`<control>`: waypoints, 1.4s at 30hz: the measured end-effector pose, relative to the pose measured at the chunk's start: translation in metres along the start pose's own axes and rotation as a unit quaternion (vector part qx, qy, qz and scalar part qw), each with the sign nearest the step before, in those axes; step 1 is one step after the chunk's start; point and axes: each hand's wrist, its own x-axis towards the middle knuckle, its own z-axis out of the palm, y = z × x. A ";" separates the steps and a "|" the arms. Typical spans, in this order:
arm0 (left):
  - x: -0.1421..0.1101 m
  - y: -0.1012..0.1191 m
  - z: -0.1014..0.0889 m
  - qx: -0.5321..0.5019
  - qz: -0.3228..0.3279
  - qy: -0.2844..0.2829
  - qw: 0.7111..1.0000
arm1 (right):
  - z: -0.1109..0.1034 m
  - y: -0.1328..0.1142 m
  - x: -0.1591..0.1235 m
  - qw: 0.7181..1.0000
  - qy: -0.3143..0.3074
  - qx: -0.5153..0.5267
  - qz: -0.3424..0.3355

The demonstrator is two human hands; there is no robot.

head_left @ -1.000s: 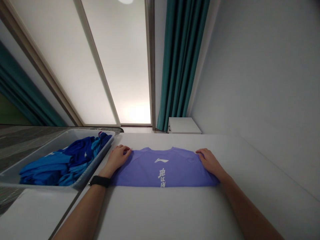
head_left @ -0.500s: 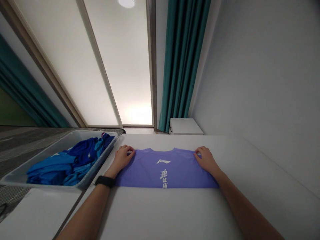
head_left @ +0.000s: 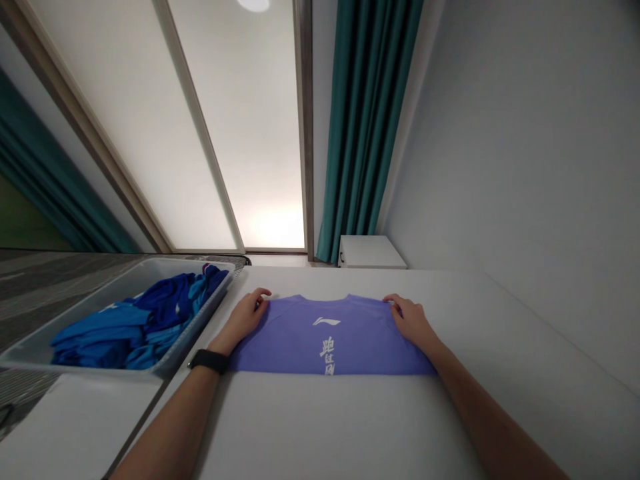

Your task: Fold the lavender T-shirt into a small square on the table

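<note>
A purple T-shirt (head_left: 295, 340) lies flat on the white table (head_left: 340, 427), folded across so its lower edge is a straight line. White lettering and a logo run down its middle, and the neckline faces away from me. My left hand (head_left: 249, 312), with a black watch on the wrist, rests at the left shoulder; its forefinger and thumb are apart. At the right shoulder lies my right hand (head_left: 409, 319), fingers stretched out over the top edge and thumb lower on the cloth. Neither hand grips the fabric.
On the left stands a translucent plastic bin (head_left: 185, 360) holding several blue garments (head_left: 107, 333). A small white cabinet (head_left: 373, 252) is beyond the table's far edge, below a teal curtain (head_left: 367, 133). A grey wall (head_left: 525, 167) borders the right side.
The fingers of both hands have loosened and straightened at the shirt's shoulders, where they were pinched together before. The shirt lies in the same place.
</note>
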 end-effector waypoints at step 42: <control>0.003 0.003 -0.008 -0.104 -0.042 -0.047 0.993 | -0.005 0.007 0.003 0.992 -0.033 0.121 0.003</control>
